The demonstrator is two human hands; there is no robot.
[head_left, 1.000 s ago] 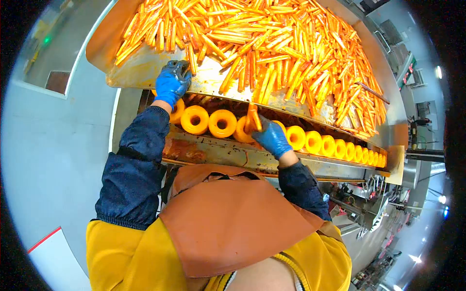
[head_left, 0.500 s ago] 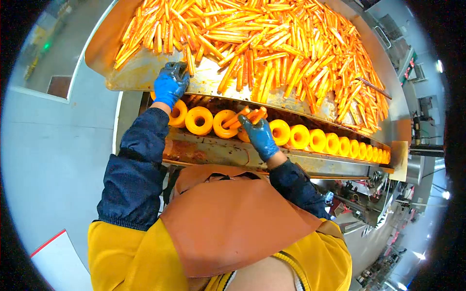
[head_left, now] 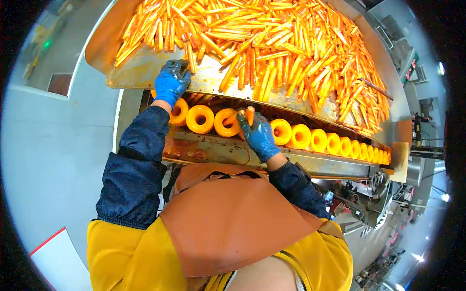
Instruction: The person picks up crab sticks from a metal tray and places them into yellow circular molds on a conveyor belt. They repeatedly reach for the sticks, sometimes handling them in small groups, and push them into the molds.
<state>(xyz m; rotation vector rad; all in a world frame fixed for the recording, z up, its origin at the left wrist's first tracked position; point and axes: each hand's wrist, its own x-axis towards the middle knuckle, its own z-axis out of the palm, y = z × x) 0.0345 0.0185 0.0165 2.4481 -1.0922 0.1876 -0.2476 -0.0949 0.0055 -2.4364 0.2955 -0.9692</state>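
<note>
My left hand (head_left: 172, 83), in a stained blue glove, lies at the front left of the metal tray. Its fingers are curled beside an orange stick (head_left: 191, 58), and what they hold, if anything, is hidden. My right hand (head_left: 259, 138), gloved alike, is closed around a few short orange sticks (head_left: 250, 115) whose ends show above the thumb. It hovers over the row of yellow-orange rings, just right of one ring (head_left: 225, 122). A stick end appears to lie in that ring's hole. A large heap of glossy orange sticks (head_left: 276, 39) covers the tray.
The metal tray (head_left: 141, 72) has a raised rim. Below its front edge, a line of yellow-orange rings (head_left: 318, 141) runs right along a stained metal trough (head_left: 208, 151). A thin dark rod (head_left: 374, 88) lies on the heap at right. Machinery (head_left: 364, 203) stands at lower right.
My right hand has turned and its fingers have closed further over the sticks, which show less and stand more upright. My left hand has hardly moved.
</note>
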